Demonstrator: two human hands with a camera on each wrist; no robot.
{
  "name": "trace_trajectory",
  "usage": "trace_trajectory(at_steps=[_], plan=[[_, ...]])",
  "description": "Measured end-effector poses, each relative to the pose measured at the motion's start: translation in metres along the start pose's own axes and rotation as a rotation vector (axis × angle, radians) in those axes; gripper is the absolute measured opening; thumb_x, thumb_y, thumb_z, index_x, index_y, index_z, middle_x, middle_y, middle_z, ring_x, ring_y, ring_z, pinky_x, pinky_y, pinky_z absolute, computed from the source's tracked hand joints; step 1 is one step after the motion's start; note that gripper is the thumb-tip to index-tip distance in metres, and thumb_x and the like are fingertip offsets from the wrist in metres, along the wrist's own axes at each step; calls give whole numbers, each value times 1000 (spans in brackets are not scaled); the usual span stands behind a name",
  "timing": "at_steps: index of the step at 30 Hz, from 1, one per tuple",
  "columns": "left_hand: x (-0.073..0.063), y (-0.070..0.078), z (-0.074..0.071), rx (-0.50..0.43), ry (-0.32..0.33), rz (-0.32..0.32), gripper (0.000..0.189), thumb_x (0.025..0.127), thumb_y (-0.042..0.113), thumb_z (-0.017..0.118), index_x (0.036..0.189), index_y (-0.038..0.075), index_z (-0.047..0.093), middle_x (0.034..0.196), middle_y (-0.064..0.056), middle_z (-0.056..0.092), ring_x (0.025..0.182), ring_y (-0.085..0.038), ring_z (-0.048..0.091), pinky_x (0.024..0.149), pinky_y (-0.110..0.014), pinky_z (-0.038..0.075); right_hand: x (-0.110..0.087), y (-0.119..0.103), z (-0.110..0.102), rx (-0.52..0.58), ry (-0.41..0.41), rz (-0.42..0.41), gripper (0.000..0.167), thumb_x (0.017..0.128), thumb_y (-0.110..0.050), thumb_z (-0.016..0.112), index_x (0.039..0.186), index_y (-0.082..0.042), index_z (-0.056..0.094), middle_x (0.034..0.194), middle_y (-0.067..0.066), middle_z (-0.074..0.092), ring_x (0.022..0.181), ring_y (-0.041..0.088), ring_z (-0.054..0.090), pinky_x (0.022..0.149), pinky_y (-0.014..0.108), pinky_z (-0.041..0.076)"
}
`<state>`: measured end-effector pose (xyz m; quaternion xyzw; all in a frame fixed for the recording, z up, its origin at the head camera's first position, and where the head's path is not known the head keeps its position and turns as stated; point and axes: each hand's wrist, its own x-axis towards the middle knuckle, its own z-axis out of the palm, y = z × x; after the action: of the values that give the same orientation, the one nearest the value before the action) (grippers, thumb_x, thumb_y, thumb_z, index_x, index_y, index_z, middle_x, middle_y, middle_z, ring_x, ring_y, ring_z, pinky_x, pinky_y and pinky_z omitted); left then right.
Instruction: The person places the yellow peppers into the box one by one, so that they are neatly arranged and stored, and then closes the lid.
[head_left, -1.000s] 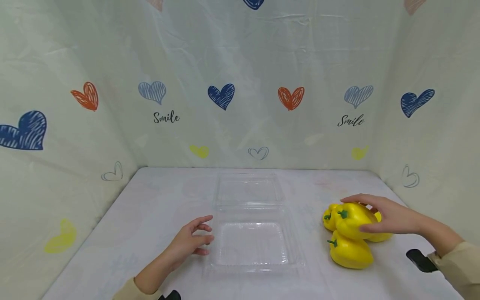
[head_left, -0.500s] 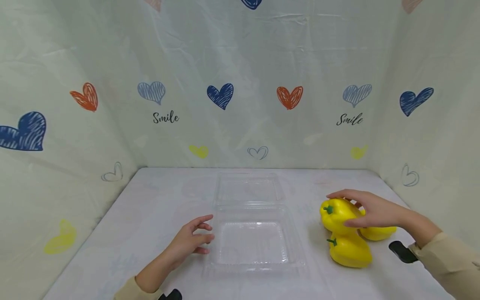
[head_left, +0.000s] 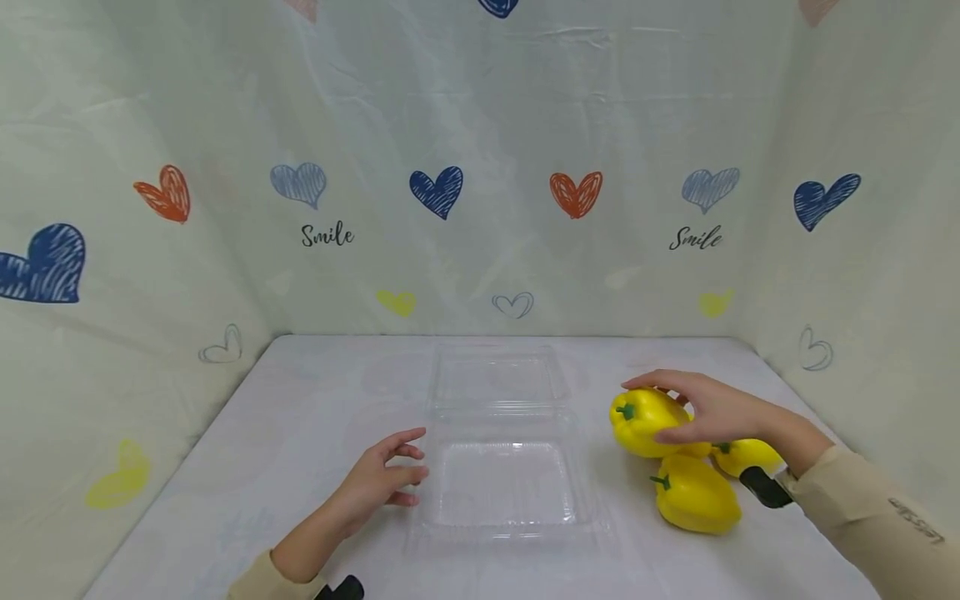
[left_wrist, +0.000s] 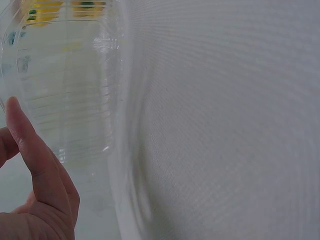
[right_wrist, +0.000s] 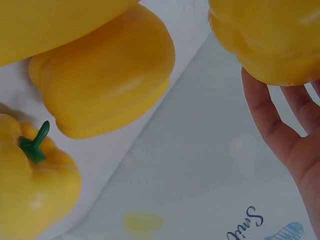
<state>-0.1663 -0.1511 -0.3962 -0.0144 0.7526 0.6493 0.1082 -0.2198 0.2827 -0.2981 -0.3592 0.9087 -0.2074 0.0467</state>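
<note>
My right hand [head_left: 708, 408] grips a yellow bell pepper [head_left: 647, 423] from above, thumb on the near side and fingers over the far side. Its green stem points left in the head view. In the right wrist view, fingertips curl against the lower edge of that pepper [right_wrist: 272, 40]. Below and behind it sit more yellow peppers, one in front [head_left: 697, 496] and one to the right [head_left: 750, 457], partly covered by the wrist. My left hand [head_left: 375, 483] hovers with loosely bent fingers at the left edge of a transparent plastic clamshell container [head_left: 506, 487], holding nothing.
The container's hinged lid [head_left: 498, 383] lies folded back toward the rear of the white-covered table [head_left: 330, 417]. A curtain printed with hearts [head_left: 480, 258] encloses the back and both sides. Black straps show at both wrists.
My right hand has carried the gripped pepper leftward and slightly away from the other peppers, uncovering more of the right one. The left hand has stayed in place.
</note>
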Motion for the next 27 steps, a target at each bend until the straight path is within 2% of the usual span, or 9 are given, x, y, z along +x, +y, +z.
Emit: trace_trajectory(at_steps=[14,27], plan=[[0,2,2,7,19,-9,56,84,2,66,136,3,43,108,-14,48,78,-22,57,60,-36,56,27,-11,3,31,-26,-34,57,79,-27,72,131,-19,49,129,-5,50,104,13,49,85,37,47],[0,0,1,10,7,3,58,84,2,65,137,4,42,109,-13,47,77,-19,55,60,-35,56,44,-19,16,53,-64,-62,58,80,-34,71,132,-23,49,131,-2,50,108,17,47,88,41,45]])
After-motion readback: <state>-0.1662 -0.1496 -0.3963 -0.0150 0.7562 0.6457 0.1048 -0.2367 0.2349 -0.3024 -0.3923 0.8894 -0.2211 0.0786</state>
